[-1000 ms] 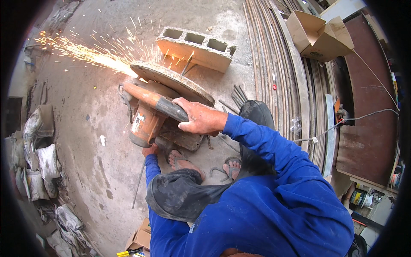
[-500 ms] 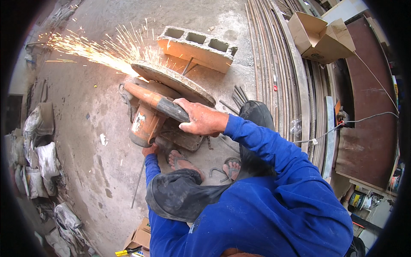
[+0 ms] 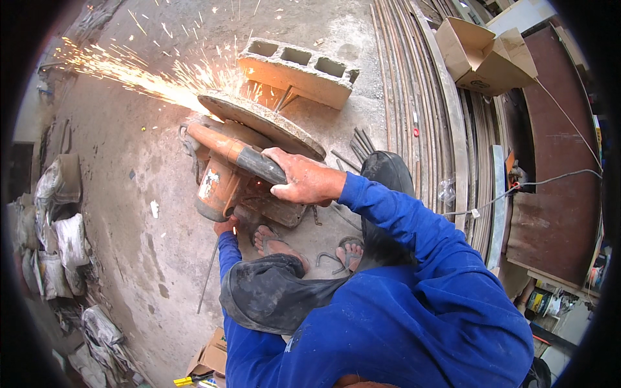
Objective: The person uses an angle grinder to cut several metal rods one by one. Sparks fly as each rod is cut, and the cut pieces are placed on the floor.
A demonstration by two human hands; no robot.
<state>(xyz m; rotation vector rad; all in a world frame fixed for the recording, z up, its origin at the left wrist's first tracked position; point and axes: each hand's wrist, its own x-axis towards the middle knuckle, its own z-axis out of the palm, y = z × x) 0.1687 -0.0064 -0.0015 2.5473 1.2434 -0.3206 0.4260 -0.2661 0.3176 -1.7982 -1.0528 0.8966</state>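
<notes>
My right hand (image 3: 304,176) is wrapped around the dark grip of the orange handle (image 3: 226,145) on a cut-off saw. Its large round abrasive disc (image 3: 259,123) stands tilted, throwing a stream of bright sparks (image 3: 142,81) toward the far left. My left hand (image 3: 226,225) is low beside the saw's orange motor housing (image 3: 218,191), which hides part of its fingers. A thin metal rod (image 3: 208,275) runs from that hand toward me along the floor; the hand appears closed on it. The cutting point is hidden behind the disc.
Beyond the disc a hollow concrete block (image 3: 294,74) has rod ends against it. Short cut rods (image 3: 363,143) lie beside my right knee. Long metal bars (image 3: 414,97) and an open cardboard box (image 3: 485,58) are at right. Dusty sacks (image 3: 65,233) line the left. My sandalled feet (image 3: 278,247) are close to the saw base.
Sparks keep flying, now spread wider around the concrete block, with a small glowing spot by my left wrist. Both hands and the saw stay nearly in place.
</notes>
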